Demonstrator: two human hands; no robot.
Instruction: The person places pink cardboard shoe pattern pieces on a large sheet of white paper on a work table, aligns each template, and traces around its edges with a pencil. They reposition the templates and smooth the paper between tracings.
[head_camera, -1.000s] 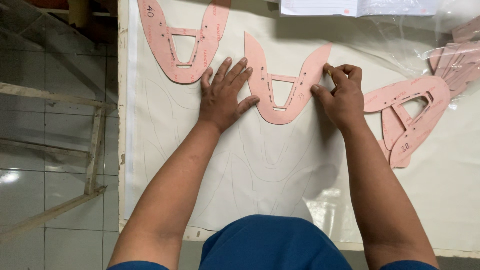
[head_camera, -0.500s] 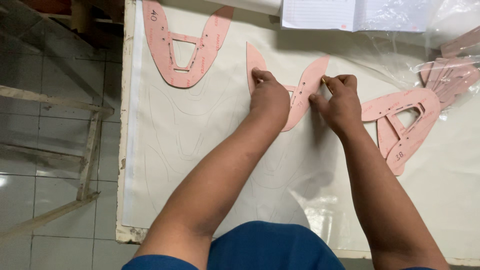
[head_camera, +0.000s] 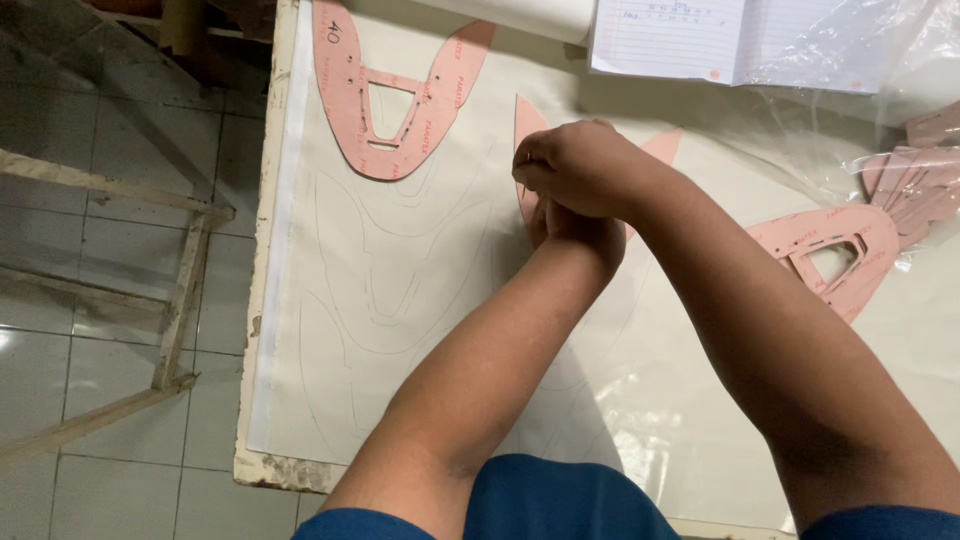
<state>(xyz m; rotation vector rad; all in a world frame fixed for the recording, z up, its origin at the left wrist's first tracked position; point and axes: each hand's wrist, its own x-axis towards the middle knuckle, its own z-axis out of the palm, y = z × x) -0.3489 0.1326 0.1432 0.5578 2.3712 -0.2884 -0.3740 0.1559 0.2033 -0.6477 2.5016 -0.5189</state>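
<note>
Right hand (head_camera: 580, 165) crossed over the left hand (head_camera: 575, 235), both pressed onto a pink U-shaped pattern piece (head_camera: 527, 125) at centre of the pale sheet (head_camera: 400, 300) covering the tabletop (head_camera: 262, 300). Right grip narrow, fingers pinched at the piece's left arm; contents too small to tell. Left grip hidden beneath, cannot tell. Second pink pattern piece (head_camera: 395, 100) at 10 o'clock, third (head_camera: 835, 255) at 3 o'clock, lined notebook (head_camera: 720, 40) at 1 o'clock.

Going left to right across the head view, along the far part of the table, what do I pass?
Pink U-shaped template → right hand over the middle pink template → lined notebook → pink template with cut-out → stack of pink pieces.
</note>
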